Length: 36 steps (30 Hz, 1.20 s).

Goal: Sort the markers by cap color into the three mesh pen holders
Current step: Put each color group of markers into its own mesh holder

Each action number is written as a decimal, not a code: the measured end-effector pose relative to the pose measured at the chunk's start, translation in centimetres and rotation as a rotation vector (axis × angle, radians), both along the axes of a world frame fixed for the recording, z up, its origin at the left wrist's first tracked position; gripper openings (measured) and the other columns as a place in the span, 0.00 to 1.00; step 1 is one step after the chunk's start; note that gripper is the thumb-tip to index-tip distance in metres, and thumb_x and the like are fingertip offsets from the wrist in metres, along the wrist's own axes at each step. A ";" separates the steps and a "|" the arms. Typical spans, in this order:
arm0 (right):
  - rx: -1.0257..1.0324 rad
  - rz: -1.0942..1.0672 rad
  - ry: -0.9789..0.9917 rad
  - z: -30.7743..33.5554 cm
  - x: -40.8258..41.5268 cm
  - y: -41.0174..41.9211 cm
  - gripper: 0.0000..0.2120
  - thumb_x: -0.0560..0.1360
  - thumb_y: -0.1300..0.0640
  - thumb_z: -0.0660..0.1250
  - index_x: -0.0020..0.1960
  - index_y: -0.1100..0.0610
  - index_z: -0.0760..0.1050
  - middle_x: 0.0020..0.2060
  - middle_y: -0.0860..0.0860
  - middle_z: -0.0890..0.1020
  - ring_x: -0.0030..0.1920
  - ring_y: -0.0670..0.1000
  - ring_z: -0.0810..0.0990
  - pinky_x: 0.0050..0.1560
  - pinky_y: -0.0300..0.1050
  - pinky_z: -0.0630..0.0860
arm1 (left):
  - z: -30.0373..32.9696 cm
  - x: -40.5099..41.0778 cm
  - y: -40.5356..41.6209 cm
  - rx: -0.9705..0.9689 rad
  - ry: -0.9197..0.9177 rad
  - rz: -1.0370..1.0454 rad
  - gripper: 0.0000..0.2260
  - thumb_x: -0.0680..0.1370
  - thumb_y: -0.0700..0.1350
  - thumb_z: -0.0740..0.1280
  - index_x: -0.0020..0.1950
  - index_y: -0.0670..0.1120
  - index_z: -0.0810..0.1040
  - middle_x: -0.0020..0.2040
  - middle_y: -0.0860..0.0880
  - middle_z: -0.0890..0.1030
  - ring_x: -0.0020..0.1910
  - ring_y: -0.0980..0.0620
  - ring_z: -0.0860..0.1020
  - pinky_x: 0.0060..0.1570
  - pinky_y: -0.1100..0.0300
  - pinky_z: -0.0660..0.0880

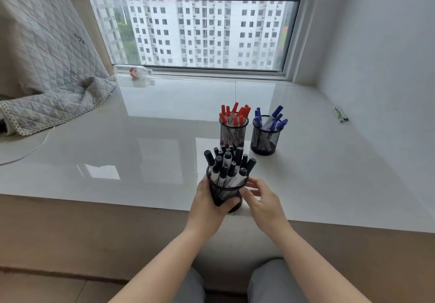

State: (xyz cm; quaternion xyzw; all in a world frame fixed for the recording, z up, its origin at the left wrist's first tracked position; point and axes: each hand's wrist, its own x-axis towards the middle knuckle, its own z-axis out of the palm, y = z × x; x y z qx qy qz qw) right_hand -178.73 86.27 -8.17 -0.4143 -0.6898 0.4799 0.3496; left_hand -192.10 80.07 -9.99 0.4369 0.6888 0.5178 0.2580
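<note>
Three black mesh pen holders stand on a glossy white sill. The near holder (225, 194), full of black-capped markers (227, 164), sits by the front edge with my left hand (207, 202) wrapped around its left side. My right hand (259, 196) is beside its right side, fingers spread and touching or almost touching the rim. Farther back, the middle holder (233, 134) contains red-capped markers (235, 113). To its right, the third holder (266, 140) contains blue-capped markers (270, 119).
A quilted grey blanket (47, 67) is heaped at the left with a white cable (30, 149) below it. A plastic bottle (134, 70) lies by the window. A few pens (340, 114) lie against the right wall. My knees are below the sill's front edge.
</note>
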 end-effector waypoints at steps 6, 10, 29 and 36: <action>0.162 -0.167 -0.037 0.3 0.4 -0.6 0.09 0.76 0.58 0.64 0.56 0.54 0.74 0.44 0.44 0.78 0.44 0.36 0.76 0.40 0.24 0.69 | 0.8 -0.8 -1.4 0.078 -0.007 0.036 0.30 0.68 0.57 0.73 0.66 0.58 0.64 0.60 0.65 0.69 0.60 0.70 0.68 0.55 0.68 0.68; 0.346 -0.274 0.053 2.0 0.4 -1.4 0.06 0.76 0.60 0.64 0.49 0.49 0.74 0.36 0.47 0.77 0.36 0.44 0.74 0.37 0.28 0.67 | 2.6 -1.1 -2.0 0.241 0.139 0.198 0.17 0.70 0.53 0.71 0.55 0.61 0.67 0.54 0.62 0.72 0.56 0.66 0.71 0.46 0.72 0.70; 0.405 -0.036 -0.214 5.0 -1.1 0.3 0.08 0.74 0.53 0.67 0.40 0.55 0.71 0.27 0.44 0.71 0.32 0.47 0.69 0.35 0.43 0.64 | 6.0 -2.0 -0.6 0.101 0.593 0.111 0.08 0.74 0.53 0.68 0.42 0.49 0.76 0.30 0.57 0.71 0.30 0.55 0.70 0.32 0.62 0.65; 0.278 -0.226 0.144 7.1 1.2 1.5 0.08 0.76 0.53 0.64 0.39 0.52 0.72 0.30 0.53 0.76 0.32 0.54 0.74 0.36 0.47 0.72 | 7.8 -2.2 -0.8 0.305 0.477 0.170 0.09 0.74 0.53 0.67 0.42 0.49 0.76 0.29 0.54 0.77 0.29 0.56 0.75 0.32 0.62 0.71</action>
